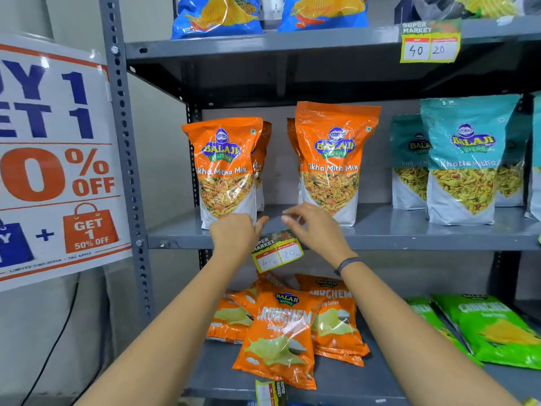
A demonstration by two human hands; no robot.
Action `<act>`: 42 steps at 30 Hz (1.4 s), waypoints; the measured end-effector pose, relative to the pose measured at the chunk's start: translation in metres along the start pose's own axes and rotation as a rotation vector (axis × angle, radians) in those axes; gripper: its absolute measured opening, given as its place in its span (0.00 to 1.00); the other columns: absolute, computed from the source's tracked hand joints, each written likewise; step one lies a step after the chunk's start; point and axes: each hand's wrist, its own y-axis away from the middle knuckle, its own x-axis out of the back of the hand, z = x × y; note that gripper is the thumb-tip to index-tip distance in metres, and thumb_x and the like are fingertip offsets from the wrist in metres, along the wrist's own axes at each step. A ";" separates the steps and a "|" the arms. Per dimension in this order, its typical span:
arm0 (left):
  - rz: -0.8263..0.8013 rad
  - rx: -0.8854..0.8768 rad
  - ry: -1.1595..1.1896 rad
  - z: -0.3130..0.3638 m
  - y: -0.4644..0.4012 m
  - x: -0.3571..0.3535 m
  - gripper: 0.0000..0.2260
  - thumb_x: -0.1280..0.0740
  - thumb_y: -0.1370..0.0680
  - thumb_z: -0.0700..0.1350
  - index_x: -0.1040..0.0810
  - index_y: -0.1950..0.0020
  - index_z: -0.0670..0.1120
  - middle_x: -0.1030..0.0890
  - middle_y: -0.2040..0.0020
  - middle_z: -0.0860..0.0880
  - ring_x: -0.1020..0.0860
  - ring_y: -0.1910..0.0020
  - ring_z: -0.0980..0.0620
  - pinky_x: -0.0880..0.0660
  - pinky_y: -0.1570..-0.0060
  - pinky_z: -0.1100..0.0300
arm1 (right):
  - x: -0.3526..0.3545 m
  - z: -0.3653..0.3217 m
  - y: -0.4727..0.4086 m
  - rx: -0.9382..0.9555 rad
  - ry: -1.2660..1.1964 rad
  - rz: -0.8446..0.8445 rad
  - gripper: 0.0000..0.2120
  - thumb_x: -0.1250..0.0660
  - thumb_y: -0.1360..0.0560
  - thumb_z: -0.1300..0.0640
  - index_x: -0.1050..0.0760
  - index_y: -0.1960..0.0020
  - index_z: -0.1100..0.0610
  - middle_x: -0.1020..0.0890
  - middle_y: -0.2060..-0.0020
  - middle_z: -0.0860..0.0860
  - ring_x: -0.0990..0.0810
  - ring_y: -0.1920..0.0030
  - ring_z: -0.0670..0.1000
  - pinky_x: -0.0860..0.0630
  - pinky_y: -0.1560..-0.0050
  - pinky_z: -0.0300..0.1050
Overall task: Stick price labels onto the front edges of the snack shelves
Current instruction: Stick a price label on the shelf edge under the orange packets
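Fingers [288, 218] of the right hand [316, 230]: loosely spread, curled forward, gripping nothing; tips hover just above the price label [276, 252]. Left hand [234, 232]: fingers extended and relaxed, empty, just left of the label, its tips over the middle shelf edge [409, 243].

Price label: yellow-bordered tag, two white boxes reading 40 and 20, tilted, upper part against the middle shelf edge, lower part hanging below it. Whether either hand touches the label cannot be told.

Above the label, on the middle shelf: two orange mix bags [330, 162], upright. Up and right of the label: teal bags [465, 159]. Further up and right: a second label [429, 45] on the top shelf edge. Below the label: orange crisp packets [281, 332], lying flat; green packets [494, 329] to their right. Far left of the label: a discount poster [55, 159].
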 end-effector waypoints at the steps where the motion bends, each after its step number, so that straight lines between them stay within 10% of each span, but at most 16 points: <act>1: -0.114 0.022 -0.004 -0.002 0.002 -0.002 0.29 0.46 0.22 0.65 0.20 0.55 0.41 0.17 0.58 0.44 0.18 0.56 0.44 0.32 0.63 0.58 | -0.004 -0.001 0.001 -0.025 0.002 -0.061 0.13 0.36 0.23 0.48 0.23 0.43 0.54 0.19 0.50 0.53 0.21 0.49 0.52 0.23 0.51 0.50; 6: -0.408 0.048 0.170 -0.014 0.002 -0.023 0.22 0.38 0.25 0.65 0.21 0.56 0.46 0.15 0.51 0.46 0.19 0.50 0.45 0.24 0.51 0.54 | -0.021 -0.003 0.003 -0.094 0.050 -0.126 0.09 0.33 0.25 0.50 0.19 0.49 0.53 0.18 0.49 0.52 0.21 0.48 0.53 0.25 0.54 0.48; 18: -0.460 -0.126 0.612 -0.031 -0.005 -0.030 0.19 0.40 0.19 0.47 0.35 0.71 0.48 0.25 0.65 0.43 0.30 0.66 0.49 0.37 0.64 0.57 | -0.030 0.004 -0.016 -0.273 0.006 -0.153 0.07 0.32 0.26 0.52 0.18 0.56 0.55 0.14 0.55 0.54 0.19 0.54 0.55 0.30 0.63 0.46; 27: -0.390 -0.314 0.533 -0.044 0.002 -0.033 0.17 0.36 0.20 0.46 0.31 0.69 0.50 0.31 0.72 0.54 0.33 0.72 0.58 0.40 0.71 0.62 | -0.018 0.004 0.010 -0.122 0.101 -0.209 0.10 0.27 0.30 0.50 0.20 0.59 0.57 0.14 0.61 0.54 0.19 0.57 0.53 0.28 0.63 0.47; 42: -0.117 -0.315 0.403 -0.035 0.011 -0.042 0.12 0.35 0.21 0.48 0.20 0.55 0.39 0.18 0.56 0.40 0.22 0.56 0.42 0.33 0.63 0.58 | -0.028 0.012 0.019 -0.077 0.104 -0.092 0.10 0.29 0.29 0.51 0.21 0.60 0.58 0.16 0.63 0.54 0.21 0.60 0.54 0.27 0.60 0.47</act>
